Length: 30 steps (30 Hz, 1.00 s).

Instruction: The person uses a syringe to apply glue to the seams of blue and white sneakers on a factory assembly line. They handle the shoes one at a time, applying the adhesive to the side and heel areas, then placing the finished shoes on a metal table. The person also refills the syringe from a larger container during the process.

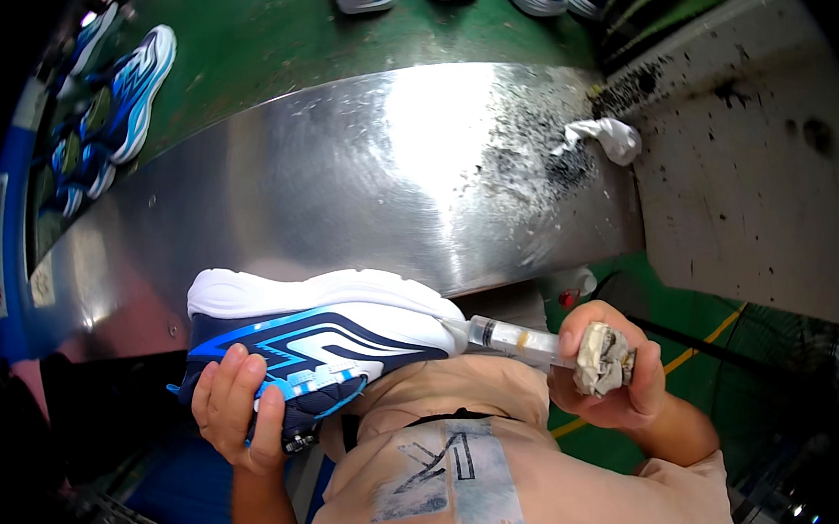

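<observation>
My left hand (234, 412) grips a navy and blue sports shoe (314, 337) with a thick white sole, held on its side just above my lap. My right hand (615, 370) is closed around a clear syringe (511, 340) and a crumpled grey rag (604, 358). The syringe's tip touches the shoe's white sole at its right end, near the heel.
A shiny curved metal table (348, 181) lies ahead, with black specks and a crumpled white cloth (605, 136) at its right end. More blue shoes (127, 90) rest on a green belt at the left and along the top. A speckled white surface (772, 159) stands at right.
</observation>
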Each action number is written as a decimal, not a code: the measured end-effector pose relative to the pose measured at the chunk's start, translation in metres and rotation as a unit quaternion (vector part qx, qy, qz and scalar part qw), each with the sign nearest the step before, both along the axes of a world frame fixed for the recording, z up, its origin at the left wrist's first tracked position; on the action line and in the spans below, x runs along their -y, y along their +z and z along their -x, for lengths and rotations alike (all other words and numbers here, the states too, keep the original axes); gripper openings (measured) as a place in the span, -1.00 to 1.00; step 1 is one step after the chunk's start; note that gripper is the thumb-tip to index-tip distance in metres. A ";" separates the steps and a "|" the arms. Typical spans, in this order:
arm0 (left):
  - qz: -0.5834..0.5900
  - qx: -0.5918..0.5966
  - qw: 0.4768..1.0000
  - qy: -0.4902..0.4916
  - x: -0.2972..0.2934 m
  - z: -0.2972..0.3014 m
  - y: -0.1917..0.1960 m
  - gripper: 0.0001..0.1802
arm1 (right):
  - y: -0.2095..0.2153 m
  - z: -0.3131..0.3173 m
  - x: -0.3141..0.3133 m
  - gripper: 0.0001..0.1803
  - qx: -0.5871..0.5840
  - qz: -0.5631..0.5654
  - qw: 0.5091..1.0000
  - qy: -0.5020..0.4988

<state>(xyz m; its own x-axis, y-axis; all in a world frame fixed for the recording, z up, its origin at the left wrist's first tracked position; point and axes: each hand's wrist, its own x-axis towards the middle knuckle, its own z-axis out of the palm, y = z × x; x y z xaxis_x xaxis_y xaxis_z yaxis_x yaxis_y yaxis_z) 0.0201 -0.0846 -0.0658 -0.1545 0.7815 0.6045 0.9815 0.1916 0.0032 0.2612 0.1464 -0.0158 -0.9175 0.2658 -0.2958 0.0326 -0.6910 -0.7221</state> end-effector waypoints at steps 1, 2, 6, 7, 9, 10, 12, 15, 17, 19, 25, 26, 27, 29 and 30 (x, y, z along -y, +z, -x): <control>0.015 0.002 1.000 -0.014 -0.003 0.001 0.005 -0.56 | -0.003 -0.004 0.003 -0.17 -0.014 0.017 1.000 -0.017; 0.030 0.005 0.999 -0.026 -0.005 0.001 0.010 -0.48 | -0.007 -0.006 0.005 -0.17 -0.018 0.023 0.999 -0.031; 0.056 0.017 0.997 -0.045 -0.019 0.004 0.023 -0.31 | -0.014 -0.011 0.013 -0.19 -0.031 0.039 0.996 -0.071; 0.047 0.021 0.998 -0.047 -0.023 0.004 0.023 -0.27 | -0.012 -0.010 0.015 -0.19 -0.028 0.040 0.996 -0.078; 0.053 0.031 0.997 -0.054 -0.029 0.006 0.026 -0.27 | -0.013 -0.014 0.016 -0.18 -0.022 0.034 0.997 -0.071; 0.056 0.039 0.996 -0.057 -0.031 0.007 0.027 -0.26 | -0.013 -0.015 0.017 -0.17 -0.012 0.026 0.997 -0.075; 0.067 0.049 0.995 -0.060 -0.038 0.008 0.033 -0.25 | -0.009 -0.011 0.020 -0.16 0.007 0.009 0.997 -0.079; 0.087 0.064 0.993 -0.055 -0.042 0.012 0.037 -0.24 | -0.006 -0.008 0.025 -0.20 -0.007 -0.045 0.995 -0.083; 0.097 0.068 0.992 -0.052 -0.046 0.016 0.039 -0.23 | -0.019 -0.007 0.029 -0.31 -0.087 -0.104 0.988 -0.079; 0.104 0.076 0.990 -0.053 -0.053 0.019 0.043 -0.23 | -0.025 -0.004 0.031 -0.33 -0.086 -0.135 0.984 -0.076; 0.138 0.148 0.976 -0.081 -0.081 0.037 0.047 -0.23 | -0.028 0.008 0.030 -0.37 -0.040 -0.205 0.973 -0.094; 0.158 0.168 0.969 -0.086 -0.083 0.041 0.049 -0.22 | -0.029 0.009 0.029 -0.38 -0.030 -0.213 0.972 -0.099; 0.163 0.174 0.966 -0.095 -0.087 0.043 0.051 -0.21 | -0.031 0.010 0.029 -0.37 -0.038 -0.217 0.971 -0.094; 0.175 0.197 0.960 -0.096 -0.089 0.046 0.054 -0.20 | -0.033 0.011 0.028 -0.37 -0.053 -0.226 0.969 -0.084; 0.179 0.207 0.957 -0.094 -0.089 0.046 0.055 -0.20 | -0.033 0.011 0.028 -0.36 -0.058 -0.234 0.967 -0.078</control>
<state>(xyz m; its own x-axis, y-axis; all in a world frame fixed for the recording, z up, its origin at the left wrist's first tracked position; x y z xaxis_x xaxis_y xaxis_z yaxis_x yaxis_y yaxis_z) -0.0262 0.0040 -0.0104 -0.1588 0.9648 0.2096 0.9276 0.0731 0.3663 0.2501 0.1183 -0.0488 -0.8750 0.4840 -0.0073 -0.1460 -0.2783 -0.9493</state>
